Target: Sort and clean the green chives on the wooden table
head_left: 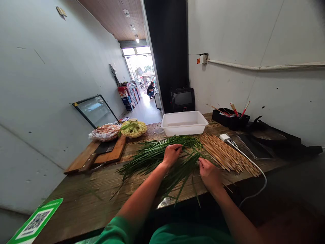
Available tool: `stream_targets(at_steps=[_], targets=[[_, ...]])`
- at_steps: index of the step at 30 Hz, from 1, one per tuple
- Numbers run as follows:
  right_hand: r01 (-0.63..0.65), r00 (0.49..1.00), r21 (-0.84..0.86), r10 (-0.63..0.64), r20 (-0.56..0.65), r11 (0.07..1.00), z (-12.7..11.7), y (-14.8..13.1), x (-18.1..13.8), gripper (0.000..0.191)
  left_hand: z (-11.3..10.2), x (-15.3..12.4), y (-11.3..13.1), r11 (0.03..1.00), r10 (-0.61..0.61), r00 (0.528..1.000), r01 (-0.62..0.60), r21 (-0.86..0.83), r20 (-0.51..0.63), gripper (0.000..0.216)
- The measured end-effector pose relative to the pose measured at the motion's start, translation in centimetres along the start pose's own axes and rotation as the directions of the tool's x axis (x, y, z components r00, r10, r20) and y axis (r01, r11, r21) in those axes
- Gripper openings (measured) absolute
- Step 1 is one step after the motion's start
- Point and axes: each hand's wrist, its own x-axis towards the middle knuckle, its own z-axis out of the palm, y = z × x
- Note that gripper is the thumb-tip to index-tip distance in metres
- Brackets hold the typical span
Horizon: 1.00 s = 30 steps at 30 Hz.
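Long green garlic chives [149, 152] lie in a loose pile across the middle of the wooden table. My left hand [172, 155] is over the pile, thumb and fingers pinched; a thin tan stick shows near the fingertips, but what they grip is unclear. With finger and thumb closed, my right hand [210, 173] grips a bunch of garlic chives [181, 174] near one end, its leaves fanning down toward the table's front edge. Just beyond that hand, many bamboo skewers [225, 152] lie side by side. A thin stick tip also pokes out beside my right wrist.
A white plastic tub [184, 129] stands behind the chives. At left are a cutting board [119, 152] with a cleaver [105, 147], a cauliflower [133, 128] and a bagged food bundle [105, 132]. A charger [224, 137] with cable, a phone [255, 147] and a black box [225, 118] occupy the right.
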Motion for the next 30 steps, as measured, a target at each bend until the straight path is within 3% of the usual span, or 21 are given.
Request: stream_targets(at_steps=[7,10,12,15,17,19,21,26,30], targets=[[-0.003,1.0,-0.011,0.003,0.006,1.0,-0.1,-0.1,0.0,0.029,-0.2,-0.3,0.3,0.995,0.044,0.998,-0.048,0.088,0.052,0.024],[-0.002,1.0,-0.014,0.002,-0.003,1.0,0.0,-0.1,0.0,0.029,0.1,-0.7,0.4,0.994,0.07,0.987,-0.082,0.078,0.144,0.025],[0.006,1.0,-0.009,-0.006,-0.004,1.0,0.0,0.0,0.0,0.03,0.2,-1.0,0.6,0.985,0.142,0.953,-0.161,0.053,0.269,0.026],[0.004,1.0,-0.014,-0.004,-0.003,1.0,0.0,0.0,0.0,0.031,-0.3,-0.9,1.1,0.953,0.265,0.863,-0.302,0.019,0.43,0.026],[0.002,1.0,-0.012,-0.002,-0.008,1.0,0.1,0.1,0.0,0.031,-1.1,-0.5,1.2,0.947,0.252,0.901,-0.305,0.102,0.354,0.025],[0.001,1.0,-0.004,-0.001,-0.005,1.0,0.1,0.1,0.1,0.031,-2.0,0.1,1.0,0.937,0.183,0.972,-0.219,0.273,0.15,0.026],[-0.006,1.0,-0.004,0.006,0.007,1.0,0.0,0.1,0.1,0.031,-2.8,0.5,0.6,0.895,0.142,0.989,-0.144,0.421,0.036,0.024],[-0.028,1.0,-0.028,0.028,0.001,0.999,0.0,0.0,0.0,0.031,-3.1,0.4,0.0,0.774,0.096,0.974,-0.201,0.6,0.203,0.016],[-0.009,1.0,-0.017,0.009,0.009,1.0,0.0,0.0,0.0,0.031,-2.7,0.0,0.3,0.693,0.048,0.968,-0.209,0.69,0.245,0.016]])
